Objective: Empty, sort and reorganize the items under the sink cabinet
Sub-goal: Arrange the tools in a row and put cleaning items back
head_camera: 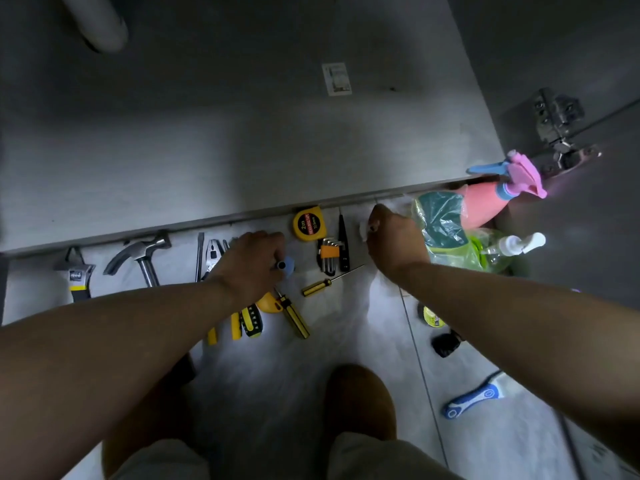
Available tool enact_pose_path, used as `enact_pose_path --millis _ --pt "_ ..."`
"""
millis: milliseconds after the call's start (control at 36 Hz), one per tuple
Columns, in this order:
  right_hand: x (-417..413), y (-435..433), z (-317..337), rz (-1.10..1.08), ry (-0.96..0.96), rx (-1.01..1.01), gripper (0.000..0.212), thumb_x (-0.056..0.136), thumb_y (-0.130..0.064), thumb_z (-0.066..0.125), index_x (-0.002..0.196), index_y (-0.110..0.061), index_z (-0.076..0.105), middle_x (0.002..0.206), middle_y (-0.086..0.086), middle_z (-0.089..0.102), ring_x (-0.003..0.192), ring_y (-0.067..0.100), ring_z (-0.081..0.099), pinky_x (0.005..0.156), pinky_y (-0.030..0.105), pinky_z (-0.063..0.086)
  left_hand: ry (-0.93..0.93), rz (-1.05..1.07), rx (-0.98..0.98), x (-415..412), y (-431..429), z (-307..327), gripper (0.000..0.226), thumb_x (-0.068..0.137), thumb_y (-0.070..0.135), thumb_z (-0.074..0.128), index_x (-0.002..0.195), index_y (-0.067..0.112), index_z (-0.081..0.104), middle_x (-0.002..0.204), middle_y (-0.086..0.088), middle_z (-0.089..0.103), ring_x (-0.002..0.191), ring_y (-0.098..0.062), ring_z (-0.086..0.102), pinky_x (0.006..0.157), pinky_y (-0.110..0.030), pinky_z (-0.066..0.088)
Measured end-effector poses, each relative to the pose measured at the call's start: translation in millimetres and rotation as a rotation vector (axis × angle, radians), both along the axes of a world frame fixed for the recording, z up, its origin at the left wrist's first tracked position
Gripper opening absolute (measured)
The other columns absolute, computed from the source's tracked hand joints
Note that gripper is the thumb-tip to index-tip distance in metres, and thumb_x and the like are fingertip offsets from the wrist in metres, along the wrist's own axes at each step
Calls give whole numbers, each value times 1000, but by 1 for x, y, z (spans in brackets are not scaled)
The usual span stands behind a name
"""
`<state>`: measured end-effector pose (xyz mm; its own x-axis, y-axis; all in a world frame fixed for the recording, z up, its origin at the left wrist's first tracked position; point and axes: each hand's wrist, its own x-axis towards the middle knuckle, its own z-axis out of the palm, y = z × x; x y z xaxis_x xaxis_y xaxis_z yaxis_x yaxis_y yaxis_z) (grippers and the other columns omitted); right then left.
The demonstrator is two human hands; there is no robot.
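Running across the upper half of the view, the grey cabinet floor (pixel 242 150) is lying in dim light, with a pale pipe (pixel 100 22) showing at its far left, a small sticker (pixel 336 79) lying near the middle and a metal hinge (pixel 557 129) sitting on the right wall. Below its front edge, tools are lying in a row on the tiled floor (pixel 311 358): a wrench (pixel 77 271), a hammer (pixel 142 252), pliers (pixel 214 252), a yellow tape measure (pixel 309 224), a set of hex keys (pixel 329 254) and a thin screwdriver (pixel 325 283). A pink spray bottle (pixel 485 202) is leaning at the right end of that edge, with a plastic bag (pixel 446 230) and a pump bottle (pixel 512 244) just beside it. A blue and white brush (pixel 474 398) is lying well apart at the lower right. The left hand (pixel 256 261) is reaching in between the pliers and the hex keys, its fingers curling round a small blue and black piece (pixel 285 265) just below the tape measure. The right hand (pixel 394 237) is hovering just right of the hex keys, beside the plastic bag, its curled fingers pinching a white scrap (pixel 363 232).
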<state>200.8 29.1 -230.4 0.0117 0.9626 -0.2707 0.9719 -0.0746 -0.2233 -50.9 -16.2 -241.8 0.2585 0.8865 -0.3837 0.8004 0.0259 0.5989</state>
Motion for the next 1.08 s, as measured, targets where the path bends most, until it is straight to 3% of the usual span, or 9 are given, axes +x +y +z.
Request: enact_pose_path --millis 194,278,361,444,528,722,833,972,1083 --pt "-9 -1 -1 -178 113 -52 35 90 -11 57 123 -10 46 114 19 63 105 37 60 89 44 52 -224 156 -70 12 -3 6 20 83 17 80 90 18 61 84 -2 62 73 -15 56 62 -30 44" --pt "-19 -28 7 -42 285 0 29 88 -19 61 112 -19 46 102 4 59 90 22 61 76 37 52 -319 206 -90 24 -4 7 21 80 12 82 88 15 64 81 -7 67 72 -22 63 67 -39 53" --pt "-35 -60 14 120 556 -149 11 94 -33 57 100 -26 51 83 -8 57 68 6 55 60 27 44 -408 204 -115 38 -5 7 21 79 3 81 86 12 64 85 -13 71 83 -33 69 75 -47 56" --pt "-39 -73 14 96 663 -179 13 98 -34 59 97 -24 50 67 -9 57 57 4 55 50 16 39 -437 186 -121 45 -8 5 22 78 -5 75 86 11 63 90 -17 70 83 -36 68 78 -53 56" --pt "-33 -69 15 119 603 -113 14 96 -28 62 99 -18 53 72 -4 62 62 8 60 55 25 46 -472 202 -138 48 -11 3 21 80 1 79 92 12 65 88 -11 72 78 -22 68 78 -46 57" --pt "-10 -51 9 119 375 -69 11 93 -24 62 94 -16 54 63 -6 54 57 14 55 55 27 42 -527 248 -220 61 -5 4 39 80 -8 76 109 8 55 98 -7 59 85 -24 61 80 -33 55" --pt "7 -38 9 223 101 -83 20 93 -34 57 94 -17 46 82 7 63 74 29 62 61 35 51 -144 -187 -53 45 -12 -6 19 86 23 76 104 22 69 108 0 57 102 -19 60 88 -33 51" --pt "16 -33 8 238 -74 -152 24 91 -21 56 112 -10 49 98 16 65 87 38 65 69 41 54 132 -501 -73 37 -26 -11 48 97 33 59 145 27 54 143 -7 44 130 -25 43 107 -37 41" --pt "16 -33 6 227 -148 -164 34 87 -6 57 120 -10 51 100 16 64 87 36 65 71 42 56 210 -536 -33 41 -30 -7 52 98 30 55 149 22 48 143 -8 41 128 -26 40 103 -36 40"
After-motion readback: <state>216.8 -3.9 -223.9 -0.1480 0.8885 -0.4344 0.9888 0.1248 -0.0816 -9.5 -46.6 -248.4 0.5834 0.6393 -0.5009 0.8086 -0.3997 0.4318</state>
